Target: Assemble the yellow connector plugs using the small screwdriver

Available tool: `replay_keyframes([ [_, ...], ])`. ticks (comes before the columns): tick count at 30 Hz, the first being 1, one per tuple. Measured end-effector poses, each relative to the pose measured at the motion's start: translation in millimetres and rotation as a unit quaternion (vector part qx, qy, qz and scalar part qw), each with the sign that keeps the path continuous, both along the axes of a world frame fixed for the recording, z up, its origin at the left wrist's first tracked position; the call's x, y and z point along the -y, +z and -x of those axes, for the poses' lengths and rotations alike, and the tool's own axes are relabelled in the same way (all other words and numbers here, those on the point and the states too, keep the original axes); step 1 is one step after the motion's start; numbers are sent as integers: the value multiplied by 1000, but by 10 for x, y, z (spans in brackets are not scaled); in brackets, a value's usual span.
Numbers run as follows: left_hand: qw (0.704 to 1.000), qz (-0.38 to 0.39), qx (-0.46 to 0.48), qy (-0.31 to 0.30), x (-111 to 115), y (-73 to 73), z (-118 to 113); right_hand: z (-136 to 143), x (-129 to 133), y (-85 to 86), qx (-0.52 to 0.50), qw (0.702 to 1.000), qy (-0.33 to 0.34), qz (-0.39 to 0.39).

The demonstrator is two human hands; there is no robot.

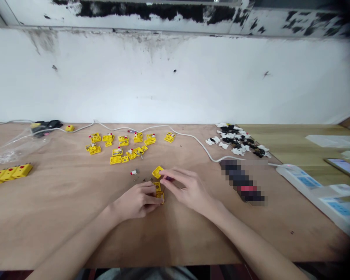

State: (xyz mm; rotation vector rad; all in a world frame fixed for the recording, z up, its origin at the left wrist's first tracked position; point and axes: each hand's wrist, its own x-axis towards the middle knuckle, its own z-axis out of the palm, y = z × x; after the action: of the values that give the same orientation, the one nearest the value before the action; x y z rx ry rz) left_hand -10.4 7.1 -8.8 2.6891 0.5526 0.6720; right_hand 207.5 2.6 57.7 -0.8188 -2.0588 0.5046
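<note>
My left hand [140,200] is closed on a small yellow plastic housing [162,197], its fingers pinching it against the table. Just above and to the right, my right hand [186,186] pinches a small screwdriver [169,178] with a dark purple handle; most of it is hidden by the fingers, and its thin shaft points down toward the housing. Another yellow piece with a round hole [156,186] lies by the left fingertips. An open yellow shell [157,172] sits beyond them. A white part with a red button [133,172] and several tiny metal pieces [144,179] lie to the left.
Several yellow housings with red buttons [131,154] are spread farther back. Assembled yellow boxes [10,174] stand in a row at left, near a clear plastic bag [20,146]. Black and white parts [239,140] are piled back right. A white cable [204,146] runs to a power strip [315,190].
</note>
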Motion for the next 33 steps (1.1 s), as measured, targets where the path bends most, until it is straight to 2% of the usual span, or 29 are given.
replay_keyframes([
  [3,1000,10,9,-4,-1,-4,0,-7,-18,28,15,997,73,36],
  [5,1000,10,17,-4,-2,-10,1,-17,-24,14,4,994,95,49],
  [12,1000,7,0,-1,0,14,-3,4,-16,-61,-6,999,-26,19],
  [13,1000,7,-1,-1,1,17,-4,1,-19,-47,-3,1000,-18,21],
  [17,1000,8,17,-3,-1,6,-5,-32,-37,12,2,995,84,61],
  [19,1000,4,20,-4,-4,-4,-6,-25,-36,9,-9,994,93,55],
  [22,1000,2,15,-6,-8,-8,-8,35,-8,-29,-17,998,54,30],
  [27,1000,11,14,-4,-7,14,-12,101,44,-29,-43,998,-39,37],
  [29,1000,12,13,-3,-2,17,-15,63,37,6,-28,998,-17,50],
  [31,1000,13,19,-4,1,10,-18,6,16,34,-5,996,48,70],
  [33,1000,17,24,-2,3,-3,-22,-39,-9,36,-5,993,85,78],
])
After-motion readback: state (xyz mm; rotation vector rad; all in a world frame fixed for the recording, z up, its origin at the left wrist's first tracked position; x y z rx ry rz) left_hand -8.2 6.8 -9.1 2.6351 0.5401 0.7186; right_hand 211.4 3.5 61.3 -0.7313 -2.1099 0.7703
